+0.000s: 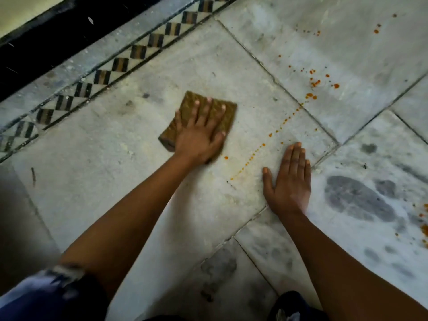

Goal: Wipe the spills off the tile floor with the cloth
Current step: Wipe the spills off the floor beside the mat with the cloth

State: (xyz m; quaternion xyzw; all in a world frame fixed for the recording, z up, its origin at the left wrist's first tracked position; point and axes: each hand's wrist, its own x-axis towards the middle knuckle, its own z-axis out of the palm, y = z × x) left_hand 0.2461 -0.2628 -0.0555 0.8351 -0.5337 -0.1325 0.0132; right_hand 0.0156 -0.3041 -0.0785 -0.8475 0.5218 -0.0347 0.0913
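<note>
Cloth (209, 110) first: a folded brown pad, flat on the pale tile floor (115, 181) near the checked border strip (120, 64), and the left hand (200, 135) is pressing down on it with fingers straight and spread across its top. Nothing curled round it, just palm and fingers bearing on it. The right hand (289, 179) lies flat on the tile too, fingers straight and close together, looking like a prop for the person's weight. So the wiping is under way, by the look of it. And there's plenty left: a dotted orange trail (261, 145) runs diagonally between the two hands, its nearest drop just beside the left wrist, thickening into splashes (315, 83) farther off, and more orange (425, 228) sits at the right edge. Next, by this reading, the cloth should sweep right across that trail, kept flat and pressed so it lifts the drops rather than smearing them. The right hand sits close to the line and may need to shift.
</note>
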